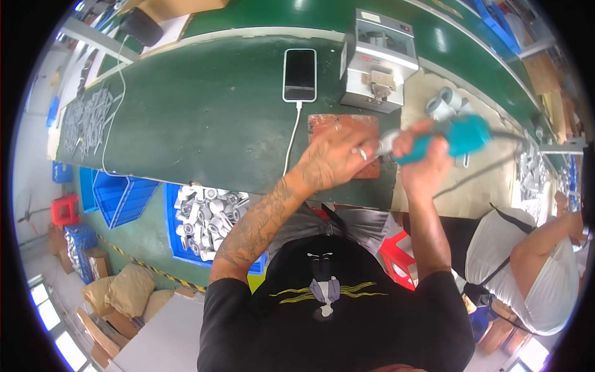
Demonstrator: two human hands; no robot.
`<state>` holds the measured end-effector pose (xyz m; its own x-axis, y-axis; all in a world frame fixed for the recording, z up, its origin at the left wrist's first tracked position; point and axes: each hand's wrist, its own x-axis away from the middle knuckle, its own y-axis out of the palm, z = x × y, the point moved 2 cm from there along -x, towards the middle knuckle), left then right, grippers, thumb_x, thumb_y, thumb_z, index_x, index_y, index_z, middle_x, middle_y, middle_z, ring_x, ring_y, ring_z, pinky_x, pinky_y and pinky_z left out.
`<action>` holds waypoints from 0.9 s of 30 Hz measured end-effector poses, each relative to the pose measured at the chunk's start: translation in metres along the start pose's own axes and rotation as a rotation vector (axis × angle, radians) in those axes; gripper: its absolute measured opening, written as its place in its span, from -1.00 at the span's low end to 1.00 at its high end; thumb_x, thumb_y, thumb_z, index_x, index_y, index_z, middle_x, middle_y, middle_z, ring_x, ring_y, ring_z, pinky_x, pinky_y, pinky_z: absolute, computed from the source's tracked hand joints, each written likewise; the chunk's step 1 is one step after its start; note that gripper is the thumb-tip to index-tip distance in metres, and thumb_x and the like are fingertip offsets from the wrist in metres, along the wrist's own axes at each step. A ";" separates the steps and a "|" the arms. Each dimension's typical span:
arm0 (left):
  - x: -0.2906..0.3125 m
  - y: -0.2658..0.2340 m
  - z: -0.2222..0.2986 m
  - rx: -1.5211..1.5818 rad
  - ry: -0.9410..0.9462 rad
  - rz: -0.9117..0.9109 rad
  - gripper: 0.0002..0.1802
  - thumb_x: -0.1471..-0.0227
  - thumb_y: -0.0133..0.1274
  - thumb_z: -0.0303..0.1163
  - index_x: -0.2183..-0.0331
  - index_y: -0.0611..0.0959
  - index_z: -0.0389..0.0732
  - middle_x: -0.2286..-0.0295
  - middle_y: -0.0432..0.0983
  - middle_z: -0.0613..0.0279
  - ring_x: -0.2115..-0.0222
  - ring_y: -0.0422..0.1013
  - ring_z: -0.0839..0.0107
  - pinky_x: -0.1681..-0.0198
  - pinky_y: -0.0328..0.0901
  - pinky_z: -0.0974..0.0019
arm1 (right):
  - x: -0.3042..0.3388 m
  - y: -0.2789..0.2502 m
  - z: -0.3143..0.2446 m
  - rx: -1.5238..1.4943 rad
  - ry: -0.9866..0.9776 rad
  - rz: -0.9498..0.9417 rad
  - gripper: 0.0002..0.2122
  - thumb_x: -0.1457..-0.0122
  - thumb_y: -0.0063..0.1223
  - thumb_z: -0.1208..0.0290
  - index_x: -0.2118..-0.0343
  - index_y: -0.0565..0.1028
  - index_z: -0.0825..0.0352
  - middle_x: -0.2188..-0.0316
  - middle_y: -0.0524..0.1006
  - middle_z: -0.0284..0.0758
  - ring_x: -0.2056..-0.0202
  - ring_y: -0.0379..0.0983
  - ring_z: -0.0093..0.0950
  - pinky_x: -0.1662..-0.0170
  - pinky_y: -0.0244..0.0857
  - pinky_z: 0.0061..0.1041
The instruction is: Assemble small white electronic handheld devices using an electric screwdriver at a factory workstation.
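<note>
My right hand (pixel 423 160) is wrapped round a teal corded power tool (pixel 469 135), blurred by motion, its nose pointing left. A light, smeared shape (pixel 388 142) lies between the tool's nose and my left hand; I cannot tell whether it is a part or the tool's front end. My left hand (pixel 339 156), with a ring on one finger, is over a worn reddish-brown board (pixel 328 121) on the green bench. Its fingers are curled together, and what they hold is hidden.
A phone (pixel 300 75) on a white cable and a grey metal machine (pixel 379 61) stand behind the board. White cylindrical parts (pixel 444 104) sit at right, thin grey pieces (pixel 90 121) at far left. Below the bench is a blue bin (pixel 170 230) of white parts. Another person (pixel 527 266) sits at right.
</note>
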<state>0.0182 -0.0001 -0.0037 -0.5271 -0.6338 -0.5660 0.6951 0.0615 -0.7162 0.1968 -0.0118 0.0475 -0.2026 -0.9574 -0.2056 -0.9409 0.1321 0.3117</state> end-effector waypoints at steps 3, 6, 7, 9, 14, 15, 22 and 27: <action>0.025 -0.021 0.019 -0.165 -0.112 0.083 -0.69 0.00 0.28 -0.24 0.20 0.68 -0.15 0.19 0.60 0.20 0.23 0.52 0.16 0.12 0.38 0.08 | 0.027 -0.016 -0.025 -0.162 -0.030 -0.088 -0.31 -0.14 -0.02 -0.38 0.23 0.34 0.35 0.63 0.37 -0.32 0.62 0.29 -0.46 0.52 0.22 -0.42; 0.059 -0.075 -0.008 -0.283 -0.482 0.327 -0.76 -0.09 0.22 -0.42 0.17 0.65 -0.26 0.25 0.61 0.00 0.24 0.53 0.08 0.12 0.41 0.13 | 0.054 -0.016 -0.035 -0.065 -0.058 -0.022 -0.31 -0.13 -0.05 -0.41 0.25 0.35 0.32 0.66 0.30 -0.38 0.65 0.22 -0.51 0.56 0.12 -0.46; 0.074 -0.090 -0.026 -0.250 -0.582 0.425 -0.74 -0.11 0.19 -0.47 0.14 0.63 -0.30 0.24 0.59 -0.04 0.22 0.54 0.09 0.10 0.41 0.14 | 0.061 -0.024 -0.035 -0.056 -0.069 0.001 -0.31 -0.13 -0.05 -0.41 0.25 0.35 0.32 0.66 0.30 -0.38 0.65 0.22 -0.51 0.56 0.12 -0.46; 0.102 -0.113 -0.068 -0.313 -0.743 0.504 -0.70 -0.10 0.20 -0.41 0.11 0.62 -0.27 0.22 0.57 0.00 0.19 0.50 0.03 0.06 0.38 0.10 | 0.070 -0.038 -0.033 -0.052 -0.007 -0.039 -0.30 -0.10 0.17 -0.27 0.20 0.38 0.46 0.61 0.42 -0.30 0.58 0.38 -0.47 0.49 0.29 -0.47; 0.056 -0.114 -0.053 -0.650 -0.618 0.557 -0.66 -0.10 0.20 -0.38 0.08 0.60 -0.26 0.11 0.49 0.00 0.04 0.38 0.05 -0.05 0.27 0.07 | 0.073 -0.060 -0.029 0.066 0.014 -0.008 -0.24 -0.05 0.21 -0.29 0.19 0.44 0.54 0.59 0.47 -0.29 0.54 0.44 -0.48 0.45 0.32 -0.50; 0.027 -0.105 -0.028 -0.387 -0.655 0.566 -0.69 -0.09 0.21 -0.39 0.12 0.61 -0.27 0.17 0.52 -0.01 0.11 0.43 0.09 -0.01 0.31 0.09 | 0.073 -0.060 -0.030 0.054 0.010 0.011 -0.23 -0.05 0.21 -0.30 0.19 0.44 0.54 0.60 0.46 -0.29 0.54 0.44 -0.48 0.45 0.32 -0.49; -0.111 0.093 0.048 0.312 -0.404 -0.137 -0.34 -0.08 0.16 0.12 0.08 0.54 -0.30 0.31 0.58 0.00 0.25 0.54 0.15 0.14 0.40 0.11 | 0.074 -0.058 -0.035 0.097 -0.008 -0.025 -0.27 -0.11 0.12 -0.30 0.19 0.39 0.51 0.60 0.40 -0.29 0.57 0.38 -0.43 0.49 0.27 -0.47; -0.152 0.136 0.032 0.068 -0.589 -0.368 0.01 -0.01 -0.02 0.42 -0.03 0.46 -0.42 0.19 0.56 -0.15 0.05 0.48 0.02 -0.05 0.33 0.06 | 0.092 -0.072 -0.039 0.063 0.021 0.035 -0.23 -0.03 0.24 -0.28 0.16 0.44 0.56 0.59 0.46 -0.30 0.55 0.42 -0.48 0.45 0.32 -0.50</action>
<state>0.2082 0.0799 -0.0024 -0.3950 -0.9179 0.0383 0.5609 -0.2740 -0.7812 0.2565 -0.1197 0.0421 -0.2310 -0.9570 -0.1758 -0.9486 0.1813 0.2594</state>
